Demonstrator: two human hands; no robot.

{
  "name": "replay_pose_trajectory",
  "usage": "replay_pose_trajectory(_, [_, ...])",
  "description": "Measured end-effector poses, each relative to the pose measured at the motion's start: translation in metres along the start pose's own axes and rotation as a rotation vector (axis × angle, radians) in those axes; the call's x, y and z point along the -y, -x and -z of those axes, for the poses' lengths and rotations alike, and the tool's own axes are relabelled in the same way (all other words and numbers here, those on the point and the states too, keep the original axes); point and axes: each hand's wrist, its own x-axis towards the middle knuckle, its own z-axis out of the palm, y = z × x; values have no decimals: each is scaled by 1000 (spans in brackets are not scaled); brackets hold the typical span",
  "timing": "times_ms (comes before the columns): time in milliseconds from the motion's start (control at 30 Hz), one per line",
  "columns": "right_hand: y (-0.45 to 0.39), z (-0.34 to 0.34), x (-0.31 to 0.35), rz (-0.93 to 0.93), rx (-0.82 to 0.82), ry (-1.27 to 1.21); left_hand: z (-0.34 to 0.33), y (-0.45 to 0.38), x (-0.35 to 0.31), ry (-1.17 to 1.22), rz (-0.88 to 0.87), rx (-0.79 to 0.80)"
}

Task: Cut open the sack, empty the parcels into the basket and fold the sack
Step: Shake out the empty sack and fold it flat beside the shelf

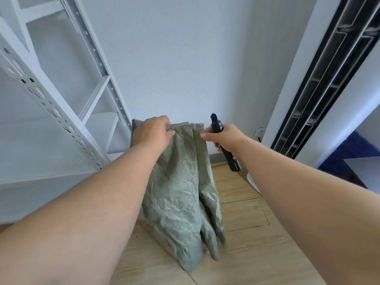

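A crumpled grey-green woven sack point(181, 194) hangs limp in front of me, its lower end touching the wooden floor. My left hand point(153, 132) grips the sack's top edge near its left corner. My right hand point(225, 137) is closed around a black utility knife point(225, 149), whose tip points up; the thumb and forefinger also pinch the sack's top right corner. No parcels and no basket are in view.
A white metal shelf rack point(61, 112) stands at the left against the pale wall. A dark-framed sliding door track point(320, 79) runs at the right, with a blue mat point(353, 153) behind it. A white rounded object point(253, 183) lies on the wooden floor point(246, 233) under my right forearm.
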Motion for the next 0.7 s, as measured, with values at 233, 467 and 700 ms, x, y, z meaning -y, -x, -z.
replay_pose_trajectory(233, [1,-13,12,69,-50,33,6,1,-12,-11,-390,-22])
replay_pose_trajectory(467, [7,-22,-2,124,-124,-135,8,-3,-8,123,-128,159])
replay_pose_trajectory(700, [11,-36,-17,56,-20,-184,-16,3,-12,157,-192,324])
